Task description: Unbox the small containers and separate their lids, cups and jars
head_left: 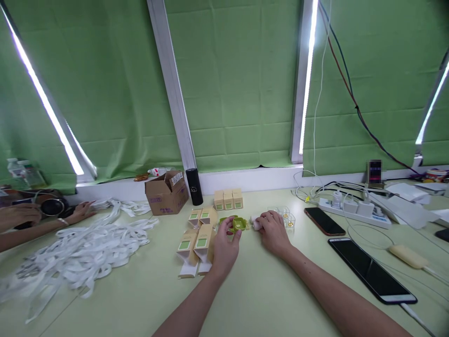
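Observation:
In the middle of the table my left hand (226, 245) pinches a small green plastic case (239, 224) with its lid open. To its right, my right hand (273, 234) has its fingers closed around a small whitish piece (256, 223), whose kind I cannot make out. Just behind my right hand stand clear plastic containers (288, 217) with gold-coloured bits inside. Beside my left hand lie small tan cardboard boxes (186, 244) with green labels, two with white flaps open toward me. Behind these are more tan boxes (195, 216), and a row of 3 boxes (228, 200) stands farther back.
A brown carton (166, 194) and a black cylinder (194, 187) stand at the back. Piled white straps (94, 248) cover the left, near another person's hand (81, 211). Phones (372, 269), a power strip (354, 213), a power bank (409, 256) and cables lie right.

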{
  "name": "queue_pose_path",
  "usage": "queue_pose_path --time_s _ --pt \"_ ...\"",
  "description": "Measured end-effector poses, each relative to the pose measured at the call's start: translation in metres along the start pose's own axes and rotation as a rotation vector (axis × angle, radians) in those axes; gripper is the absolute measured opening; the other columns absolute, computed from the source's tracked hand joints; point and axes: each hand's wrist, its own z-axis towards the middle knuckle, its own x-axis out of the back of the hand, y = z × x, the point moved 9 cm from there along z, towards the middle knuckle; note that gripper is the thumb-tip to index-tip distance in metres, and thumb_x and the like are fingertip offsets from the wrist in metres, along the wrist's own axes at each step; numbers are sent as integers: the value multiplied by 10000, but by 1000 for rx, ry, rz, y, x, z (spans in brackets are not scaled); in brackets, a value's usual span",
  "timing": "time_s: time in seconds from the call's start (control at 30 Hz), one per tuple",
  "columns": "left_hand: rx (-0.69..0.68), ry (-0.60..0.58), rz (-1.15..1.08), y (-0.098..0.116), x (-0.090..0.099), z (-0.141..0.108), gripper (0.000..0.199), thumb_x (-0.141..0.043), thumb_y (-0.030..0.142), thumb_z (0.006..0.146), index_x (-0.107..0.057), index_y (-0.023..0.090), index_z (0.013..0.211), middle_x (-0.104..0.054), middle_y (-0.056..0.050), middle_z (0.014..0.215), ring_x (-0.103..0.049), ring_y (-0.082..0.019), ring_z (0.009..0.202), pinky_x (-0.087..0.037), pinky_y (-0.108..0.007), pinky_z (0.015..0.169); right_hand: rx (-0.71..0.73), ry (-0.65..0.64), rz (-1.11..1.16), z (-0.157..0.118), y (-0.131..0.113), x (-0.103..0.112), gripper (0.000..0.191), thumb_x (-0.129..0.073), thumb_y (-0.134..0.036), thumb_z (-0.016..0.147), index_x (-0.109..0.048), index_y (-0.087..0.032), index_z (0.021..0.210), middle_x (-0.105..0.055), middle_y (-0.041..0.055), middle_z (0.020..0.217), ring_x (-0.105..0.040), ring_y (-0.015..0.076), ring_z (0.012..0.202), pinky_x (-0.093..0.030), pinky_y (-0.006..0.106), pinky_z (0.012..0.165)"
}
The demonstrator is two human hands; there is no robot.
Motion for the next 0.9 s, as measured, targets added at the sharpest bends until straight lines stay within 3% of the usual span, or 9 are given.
queue_pose_path --time_s 0.13,0.27,0.47,0.53,0.7,0.9 --pt "18 -21 -40 -1 -2 0 391 -684 237 865 -571 221 1239 -698 -123 1271 -668 -250 1188 -535 -371 908 -20 84 88 -1 6 10 539 -564 19 728 -645 -218 1205 -662 113 1182 -477 333 1205 -392 495 1028" --pt "-4 -34 -60 6 -3 -2 386 -681 251 877 -566 219 1244 -697 -122 1267 -669 -241 1189 -530 -371 940 -22 201 196 2 8 33 438 -517 -32 786 -635 -226 1160 -677 99 1157 -508 325 1166 -425 506 998" --pt "-25 -44 -155 17 -5 -4 418 -704 363 881 -550 216 1241 -686 -129 1268 -674 -238 1171 -537 -371 974 257 196 366 -3 -41 61 304 -520 -119 881 -587 -244 1150 -674 100 1145 -558 314 1170 -465 516 1002" --pt "-16 -67 -210 18 -8 -5 445 -703 412 888 -530 209 1245 -695 -144 1255 -689 -240 1145 -543 -380 974 298 179 409 -10 -54 63 396 -543 -116 870 -541 -242 1246 -645 113 1241 -535 318 1240 -464 533 1043" --pt "65 -149 -288 17 -18 -6 532 -682 599 872 -531 200 1191 -763 -129 1078 -739 -241 981 -575 -388 894 240 162 499 -23 -62 57 586 -581 -151 868 -406 -245 1420 -521 150 1427 -427 350 1388 -435 594 1113" --pt "151 -306 -376 15 -39 -13 572 -591 722 879 -628 165 1002 -767 -142 972 -747 -260 880 -582 -369 771 203 184 516 -24 -62 58 563 -592 -190 903 -394 -264 1425 -473 157 1462 -383 362 1421 -412 616 1126"
